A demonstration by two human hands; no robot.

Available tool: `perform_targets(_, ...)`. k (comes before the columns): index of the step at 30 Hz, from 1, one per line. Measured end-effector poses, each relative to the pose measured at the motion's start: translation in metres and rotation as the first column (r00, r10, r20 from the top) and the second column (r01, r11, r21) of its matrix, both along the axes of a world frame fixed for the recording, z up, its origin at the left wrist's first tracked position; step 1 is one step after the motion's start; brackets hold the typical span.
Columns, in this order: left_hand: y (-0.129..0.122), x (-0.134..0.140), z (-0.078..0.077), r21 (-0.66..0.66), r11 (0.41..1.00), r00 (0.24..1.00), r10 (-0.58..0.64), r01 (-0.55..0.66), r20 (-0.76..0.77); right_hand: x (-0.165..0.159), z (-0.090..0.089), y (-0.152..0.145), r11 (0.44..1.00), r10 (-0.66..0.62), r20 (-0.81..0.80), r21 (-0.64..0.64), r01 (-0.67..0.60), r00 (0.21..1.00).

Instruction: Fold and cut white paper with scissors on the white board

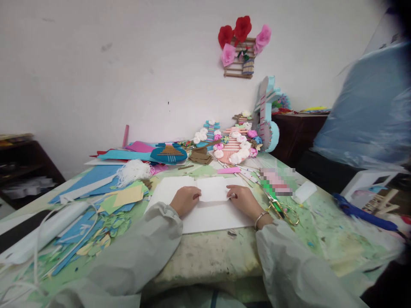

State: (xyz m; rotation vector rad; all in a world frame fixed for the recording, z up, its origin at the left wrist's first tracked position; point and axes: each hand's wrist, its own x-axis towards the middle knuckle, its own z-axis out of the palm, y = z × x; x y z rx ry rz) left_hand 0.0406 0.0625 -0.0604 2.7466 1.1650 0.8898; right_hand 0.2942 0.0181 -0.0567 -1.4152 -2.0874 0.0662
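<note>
A small white paper sheet [213,189] is held between my two hands, just above larger white sheets [208,220] lying on the table. My left hand [186,199] pinches its left edge, fingers curled and thumb toward the middle. On the opposite edge, my right hand [245,201] closes on the paper with bent fingers. A bracelet circles the right wrist. Gold-handled scissors [282,209] lie open beside that wrist.
Blue, green and yellow paper scraps [112,214] cover the left side, with a tangle of white string [135,172] behind them. Decorated stick crafts [229,145] stand at the back. A blue glue gun [364,214] lies at right, near a white paper piece [304,192].
</note>
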Motion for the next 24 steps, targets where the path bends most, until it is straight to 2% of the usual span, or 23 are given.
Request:
perform_targets(3, 0.002, -0.001, 0.000, -0.007, 1.000, 1.000, -0.011, 0.011, 0.005, -0.002, 0.002, -0.005, 0.998, -0.039, 0.029, -0.053, 0.040, 0.999)
perform_targets(8, 0.000, 0.000, 0.002, -0.023, 1.000, 1.000, 0.008, -0.008, -0.021, -0.003, 0.006, -0.011, 0.990, -0.131, 0.081, -0.047, 0.135, 0.988)
perform_targets(15, -0.002, 0.000, 0.004, 0.026, 0.999, 0.998, 0.043, -0.042, -0.042, -0.002, 0.009, -0.010, 0.987, -0.119, 0.112, -0.092, 0.130, 0.987)
perform_targets(21, -0.003, 0.001, 0.009, 0.142, 0.982, 0.991, -0.118, 0.125, -0.055, 0.000, 0.011, -0.009, 0.984, -0.117, 0.088, -0.121, 0.127, 0.989)
perform_targets(24, -0.008, 0.002, 0.013, 0.172, 0.975, 0.990, -0.137, 0.139, -0.022, 0.001, 0.012, -0.009, 0.984, -0.119, 0.079, -0.120, 0.128, 0.990)
